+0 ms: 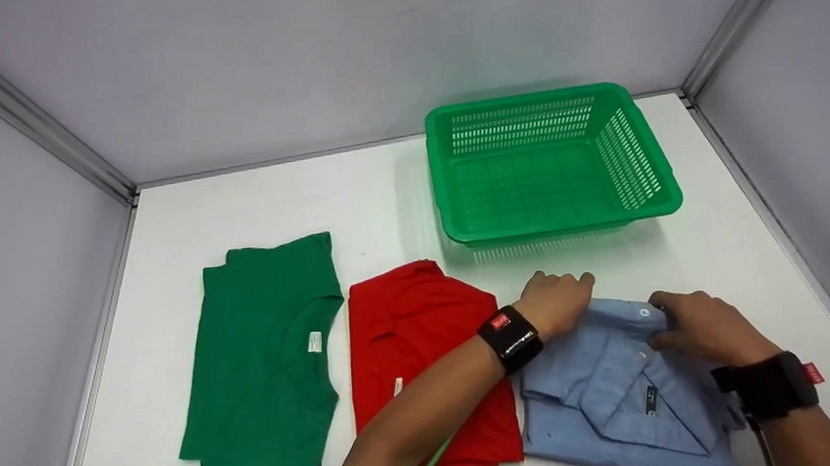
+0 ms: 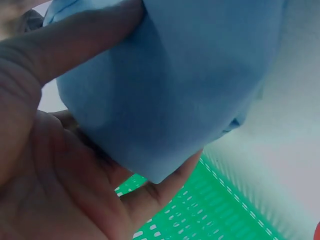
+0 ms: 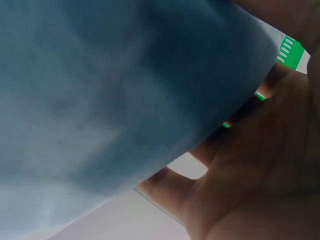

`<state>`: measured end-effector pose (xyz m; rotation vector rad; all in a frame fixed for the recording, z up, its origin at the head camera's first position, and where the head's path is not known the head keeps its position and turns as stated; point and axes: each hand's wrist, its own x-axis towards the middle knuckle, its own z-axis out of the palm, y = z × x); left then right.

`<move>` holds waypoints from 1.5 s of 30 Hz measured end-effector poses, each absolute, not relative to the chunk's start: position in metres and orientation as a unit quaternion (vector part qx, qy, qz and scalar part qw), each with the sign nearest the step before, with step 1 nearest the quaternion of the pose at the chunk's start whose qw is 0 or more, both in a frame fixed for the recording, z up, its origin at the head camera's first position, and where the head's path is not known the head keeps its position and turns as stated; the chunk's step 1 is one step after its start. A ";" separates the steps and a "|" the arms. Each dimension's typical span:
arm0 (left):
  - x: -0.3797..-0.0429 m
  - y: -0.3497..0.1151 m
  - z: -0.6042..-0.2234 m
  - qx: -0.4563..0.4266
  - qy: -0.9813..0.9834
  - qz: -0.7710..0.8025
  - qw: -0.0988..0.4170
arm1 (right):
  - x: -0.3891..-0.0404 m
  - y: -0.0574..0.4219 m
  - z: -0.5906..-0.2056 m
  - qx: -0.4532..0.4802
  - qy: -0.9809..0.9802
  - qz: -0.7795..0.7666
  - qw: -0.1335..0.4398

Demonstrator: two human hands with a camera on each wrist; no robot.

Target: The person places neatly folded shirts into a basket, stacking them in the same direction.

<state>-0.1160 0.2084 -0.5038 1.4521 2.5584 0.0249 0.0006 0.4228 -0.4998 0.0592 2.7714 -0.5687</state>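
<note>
A light blue button-up shirt lies folded at the front right of the white table, its collar area and dark label facing up. My left hand grips its far left corner; in the left wrist view the thumb lies over the blue cloth and the fingers are beneath it. At the far right corner my right hand pinches the shirt near a white button. The right wrist view shows the cloth between thumb and fingers. Just left of it, partly covered by my left forearm, is a folded red shirt.
A green plastic basket with slotted walls stands at the back right, beyond both hands. On the left lies a folded green shirt. Grey panels wall the table at the back and sides.
</note>
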 end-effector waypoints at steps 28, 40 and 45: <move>-0.116 0.196 -0.426 0.525 0.849 0.032 -0.037 | 0.016 0.442 -0.418 -0.011 0.993 -0.111 0.046; -0.157 0.177 -0.333 0.493 0.855 0.077 -0.144 | -0.030 0.421 -0.312 -0.012 0.990 -0.027 -0.140; -0.186 0.167 -0.298 0.465 0.863 0.076 -0.179 | -0.065 0.411 -0.283 -0.019 0.978 -0.015 -0.206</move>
